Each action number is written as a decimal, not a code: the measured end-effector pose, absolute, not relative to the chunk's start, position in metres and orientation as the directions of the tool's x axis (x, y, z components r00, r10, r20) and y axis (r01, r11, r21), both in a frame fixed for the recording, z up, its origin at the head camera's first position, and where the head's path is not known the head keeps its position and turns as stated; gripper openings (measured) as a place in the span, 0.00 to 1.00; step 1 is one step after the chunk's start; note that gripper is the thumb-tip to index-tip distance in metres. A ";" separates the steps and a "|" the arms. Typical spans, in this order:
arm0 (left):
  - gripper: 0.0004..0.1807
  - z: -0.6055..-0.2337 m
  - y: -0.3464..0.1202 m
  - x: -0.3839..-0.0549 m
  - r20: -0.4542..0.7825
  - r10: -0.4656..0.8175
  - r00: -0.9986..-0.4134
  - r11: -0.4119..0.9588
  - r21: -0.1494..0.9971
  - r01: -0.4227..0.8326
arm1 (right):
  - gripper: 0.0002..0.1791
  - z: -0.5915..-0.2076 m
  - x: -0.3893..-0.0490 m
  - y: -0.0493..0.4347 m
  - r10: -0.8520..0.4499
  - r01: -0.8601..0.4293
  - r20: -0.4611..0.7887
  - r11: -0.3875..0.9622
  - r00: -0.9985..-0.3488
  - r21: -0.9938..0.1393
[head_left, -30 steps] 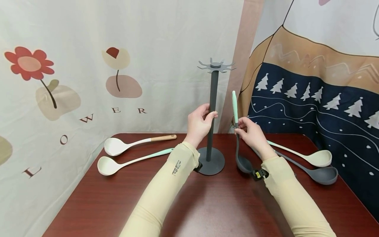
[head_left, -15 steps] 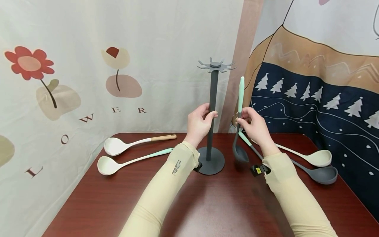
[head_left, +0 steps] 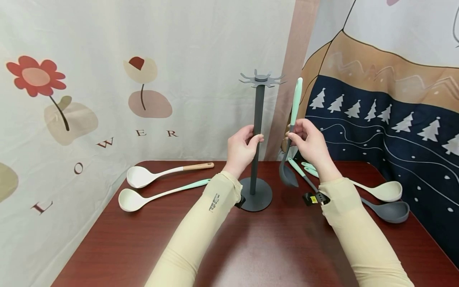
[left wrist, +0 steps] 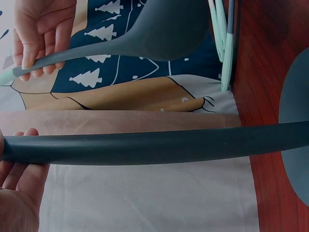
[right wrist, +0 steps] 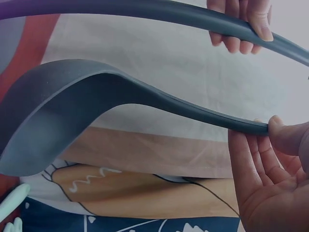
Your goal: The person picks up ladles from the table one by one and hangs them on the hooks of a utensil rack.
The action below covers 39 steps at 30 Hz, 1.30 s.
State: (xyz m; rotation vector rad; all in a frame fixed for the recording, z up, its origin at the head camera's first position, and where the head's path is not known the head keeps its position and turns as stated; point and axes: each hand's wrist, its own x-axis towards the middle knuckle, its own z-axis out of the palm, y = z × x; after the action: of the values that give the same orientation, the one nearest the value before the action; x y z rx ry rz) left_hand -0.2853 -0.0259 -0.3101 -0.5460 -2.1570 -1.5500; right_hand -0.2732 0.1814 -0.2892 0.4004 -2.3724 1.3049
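Note:
A dark grey utensil stand (head_left: 256,159) rises from a round base, with a ring of hooks (head_left: 262,79) at its top. My left hand (head_left: 242,149) grips its pole around mid-height. To the right of the pole, my right hand (head_left: 309,140) pinches a grey ladle (head_left: 288,175) where the grey shaft meets the mint-green handle. That ladle hangs upright above the table, bowl down, its handle tip close to hook height and apart from the hooks. In the right wrist view, thumb and fingers hold the shaft of the ladle (right wrist: 63,111).
On the left of the table (head_left: 172,239) lie a white ladle with a wooden handle (head_left: 140,177) and a cream ladle with a mint handle (head_left: 132,200). Another cream ladle (head_left: 389,191) and a grey ladle (head_left: 393,212) lie at right. Printed curtains hang behind.
My right hand has lifted the grey ladle off the table, up and slightly right, and its handle now leans right. The left hand has stayed on the pole.

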 end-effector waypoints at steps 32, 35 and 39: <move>0.09 -0.310 -0.025 -0.285 0.570 0.067 -0.819 0.311 0.768 0.560 | 0.14 -0.271 -0.279 0.169 -0.066 -0.486 0.528 0.501 -0.847 -0.717; 0.09 -0.310 -0.025 -0.285 0.578 0.066 -0.813 0.311 0.762 0.567 | 0.14 -0.271 -0.278 0.167 -0.073 -0.493 0.532 0.499 -0.844 -0.713; 0.09 -0.309 -0.025 -0.284 0.590 0.065 -0.804 0.310 0.754 0.579 | 0.14 -0.271 -0.278 0.166 -0.078 -0.494 0.530 0.500 -0.844 -0.712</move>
State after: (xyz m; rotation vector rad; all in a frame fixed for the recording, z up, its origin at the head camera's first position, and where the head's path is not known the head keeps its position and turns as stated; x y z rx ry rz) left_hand -0.2844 -0.0246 -0.3093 -0.5702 -2.1278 -1.5083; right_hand -0.2780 0.1658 -0.2712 0.4718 -2.3147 1.2993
